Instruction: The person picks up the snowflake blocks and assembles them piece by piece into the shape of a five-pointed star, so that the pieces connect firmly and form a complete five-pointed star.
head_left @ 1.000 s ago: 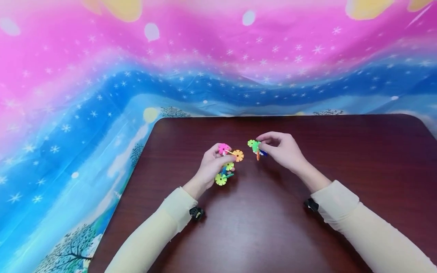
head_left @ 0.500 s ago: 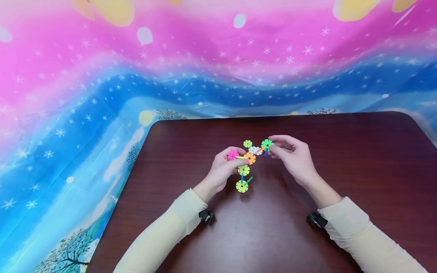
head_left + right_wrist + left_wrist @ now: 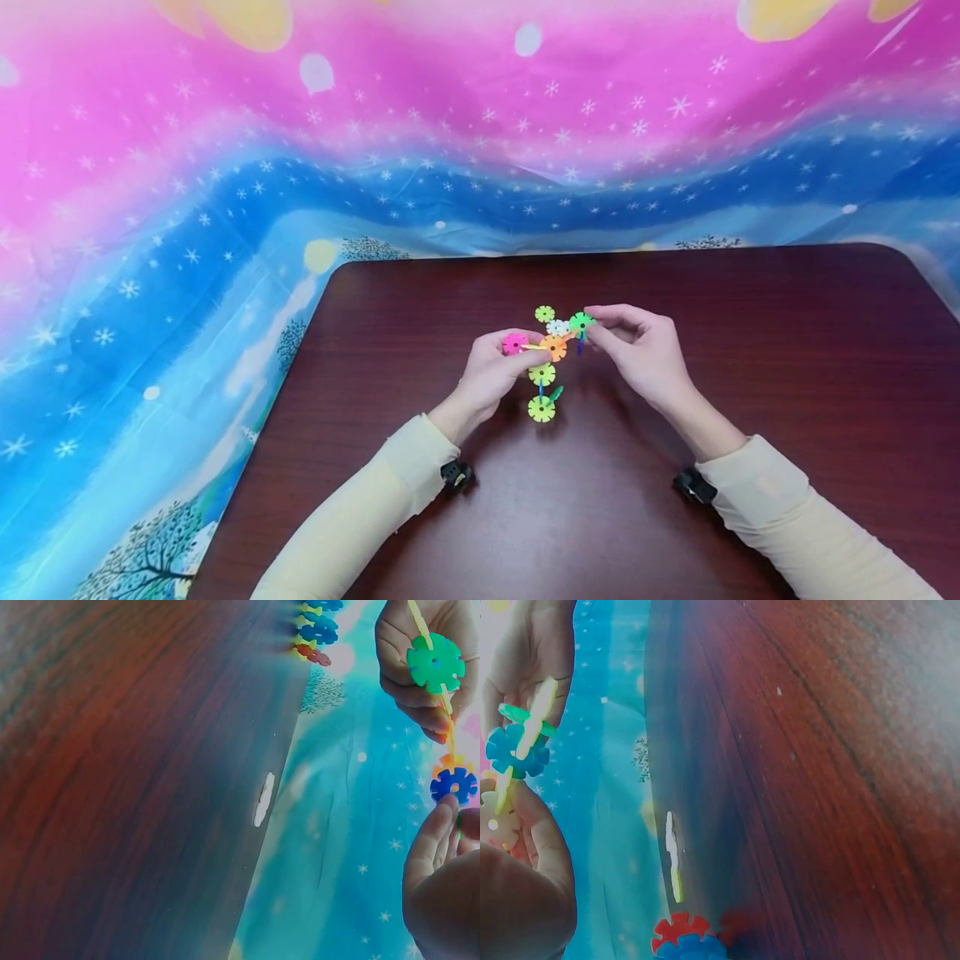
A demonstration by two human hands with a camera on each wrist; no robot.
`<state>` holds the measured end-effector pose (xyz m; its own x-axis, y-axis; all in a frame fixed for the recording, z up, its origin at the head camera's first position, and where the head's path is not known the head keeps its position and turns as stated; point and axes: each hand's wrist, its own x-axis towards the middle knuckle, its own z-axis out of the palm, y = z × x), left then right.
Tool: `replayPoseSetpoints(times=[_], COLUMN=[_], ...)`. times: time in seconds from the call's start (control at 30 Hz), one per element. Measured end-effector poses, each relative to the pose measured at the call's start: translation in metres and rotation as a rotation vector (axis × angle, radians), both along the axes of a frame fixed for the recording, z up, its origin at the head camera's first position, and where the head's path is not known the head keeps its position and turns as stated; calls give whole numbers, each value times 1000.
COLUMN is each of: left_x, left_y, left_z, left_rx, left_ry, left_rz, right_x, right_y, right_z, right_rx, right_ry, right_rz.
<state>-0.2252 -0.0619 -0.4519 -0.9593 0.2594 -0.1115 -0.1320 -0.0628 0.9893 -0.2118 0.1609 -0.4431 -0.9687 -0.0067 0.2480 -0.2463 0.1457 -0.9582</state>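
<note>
My left hand (image 3: pixel 498 371) pinches a set of flower-shaped, notched plastic discs between thumb and fingers. In it are a pink disc (image 3: pixel 515 343), an orange disc (image 3: pixel 553 347) and yellow-green discs (image 3: pixel 542 409), with blue and green ones edge-on between. My right hand (image 3: pixel 645 354) pinches a green disc (image 3: pixel 581 325) joined to an orange one seen edge-on, a white disc (image 3: pixel 557 327) and a small yellow-green disc (image 3: pixel 544 314). The edge-on orange disc overlaps the left hand's orange disc. A dark blue disc (image 3: pixel 454 785) shows at the right fingertips in the right wrist view.
The brown table (image 3: pixel 787 375) lies under both hands. Behind it hangs a pink and blue patterned cloth (image 3: pixel 450 125). The left wrist view shows a white disc edge-on (image 3: pixel 673 851) and a red disc (image 3: pixel 679 930); blue discs (image 3: pixel 319 630) top the right wrist view.
The left hand has moved right, bringing the two disc sets from apart to overlapping. The right hand's set has turned so its green disc faces up. Over the last half second the hands drew slightly closer.
</note>
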Motion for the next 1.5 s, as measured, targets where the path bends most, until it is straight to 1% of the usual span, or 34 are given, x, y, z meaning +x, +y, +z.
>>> replayPoseSetpoints(times=[0.1, 0.2, 0.3, 0.37, 0.43, 0.53, 0.6, 0.67, 0.73, 0.83, 0.93, 1.03, 1.2, 1.37, 1.5], left_x=[0, -1, -3, -3, -4, -5, -5, -5, -5, -5, -5, -6, -6, -7, -7], left_y=[0, -1, -3, -5, -7, -10, -11, -12, -13, -13, -12, -12, -13, -15, -16], left_z=[0, -2, -2, -1, -1, -1, -2, -4, -5, -6, -6, -5, -5, -3, -2], left_rx=[-16, -14, -11, 0, 12, 37, 47, 67, 91, 135, 160, 162, 149, 172, 186], left_ry=[10, 7, -12, -33, -55, -87, -97, -102, -103, -105, -106, -109, -106, -105, -102], left_rz=[7, 20, 45, 63, 76, 85, 85, 86, 90, 94, 92, 88, 75, 87, 98], right_x=[-1, -5, -13, -21, -32, -50, -62, -72, -80, -87, -91, -93, -93, -86, -75], right_y=[-1, -2, -1, 2, 6, 12, 15, 16, 14, 9, 6, 6, 10, 15, 14], right_z=[0, 1, 3, 2, -2, -12, -21, -29, -35, -37, -36, -36, -35, -31, -24], right_rx=[24, 24, 48, 100, 201, 436, 601, 738, 840, 957, 1027, 1033, 901, 765, 665], right_ry=[4, -4, -24, -53, -93, -154, -167, -163, -143, -121, -109, -108, -126, -142, -143], right_rz=[0, 20, 40, 49, 57, 92, 129, 165, 192, 209, 206, 214, 228, 200, 174])
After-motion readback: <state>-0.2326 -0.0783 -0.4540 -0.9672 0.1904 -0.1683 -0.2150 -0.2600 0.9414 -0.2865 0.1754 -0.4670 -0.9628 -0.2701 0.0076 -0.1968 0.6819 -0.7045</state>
